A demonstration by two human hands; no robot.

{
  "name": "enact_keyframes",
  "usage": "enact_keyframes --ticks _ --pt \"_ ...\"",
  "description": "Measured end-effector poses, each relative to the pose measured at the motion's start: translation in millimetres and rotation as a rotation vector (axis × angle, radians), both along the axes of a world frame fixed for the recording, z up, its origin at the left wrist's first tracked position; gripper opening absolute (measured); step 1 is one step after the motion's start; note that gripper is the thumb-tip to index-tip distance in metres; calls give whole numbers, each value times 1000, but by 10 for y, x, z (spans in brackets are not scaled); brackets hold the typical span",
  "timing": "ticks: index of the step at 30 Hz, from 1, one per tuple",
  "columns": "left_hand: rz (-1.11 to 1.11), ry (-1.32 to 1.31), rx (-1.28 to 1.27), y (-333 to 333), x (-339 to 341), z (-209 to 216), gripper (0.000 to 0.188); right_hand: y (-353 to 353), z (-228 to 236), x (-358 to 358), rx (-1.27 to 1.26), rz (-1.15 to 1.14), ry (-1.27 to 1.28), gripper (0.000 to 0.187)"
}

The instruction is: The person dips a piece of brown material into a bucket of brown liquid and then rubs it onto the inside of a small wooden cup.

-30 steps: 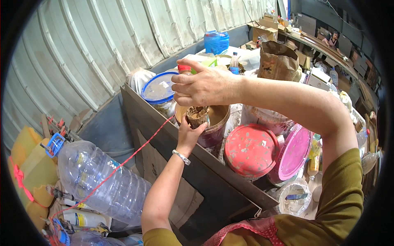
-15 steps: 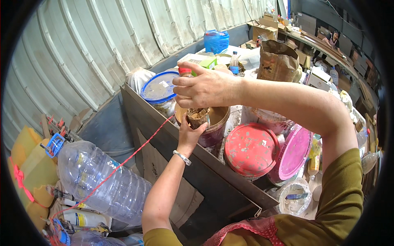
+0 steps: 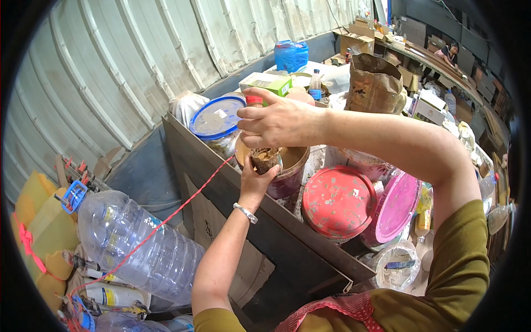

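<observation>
My left hand (image 3: 256, 184) is wrapped round a small cup (image 3: 266, 161) crusted with brown material, holding it over a bucket (image 3: 296, 163) smeared brown inside. Above the cup, my right hand (image 3: 283, 123) grips a small bottle with a red cap (image 3: 254, 100). Most of the bottle is hidden behind my fingers, and I cannot tell whether it touches the cup. Just left of the bucket stands a tub with a blue-rimmed lid (image 3: 217, 117).
A dark panel edge (image 3: 310, 232) runs along the near side. Right of the bucket are a red lid (image 3: 339, 202) and a pink lid (image 3: 397, 207). A large clear water bottle (image 3: 144, 243) and a red cord (image 3: 182, 202) lie left. Another person (image 3: 449, 54) works far right.
My right hand and the red-capped bottle have shifted slightly right and down. My left hand keeps the cup nearly in place. The far person has leaned differently.
</observation>
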State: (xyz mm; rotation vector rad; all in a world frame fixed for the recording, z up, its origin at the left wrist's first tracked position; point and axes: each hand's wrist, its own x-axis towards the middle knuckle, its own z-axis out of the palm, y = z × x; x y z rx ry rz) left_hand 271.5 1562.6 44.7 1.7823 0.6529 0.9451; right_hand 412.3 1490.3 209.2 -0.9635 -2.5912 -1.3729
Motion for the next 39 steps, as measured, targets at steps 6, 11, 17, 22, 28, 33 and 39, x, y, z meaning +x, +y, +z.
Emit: enact_keyframes --ticks 6,11,17,22,28,33,39 --pt "-28 -55 -34 21 30 -42 65 14 -52 45 3 31 49 12" --pt "-26 -51 -42 51 -26 -43 68 44 -35 -5 -93 -24 22 26" --pt "-23 -64 -39 -30 -3 28 67 34 -123 63 -105 -59 75 29" --pt "-65 51 -33 -47 293 -146 73 -73 -389 437 -283 -160 219 35" --pt "-62 -123 -179 292 -128 -202 72 590 -556 10 58 19 98 9" --pt "-96 -168 -258 -94 29 138 76 350 -433 225 47 95 110 9" --pt "-120 -168 -166 80 63 -94 83 377 -473 286 47 70 170 7"
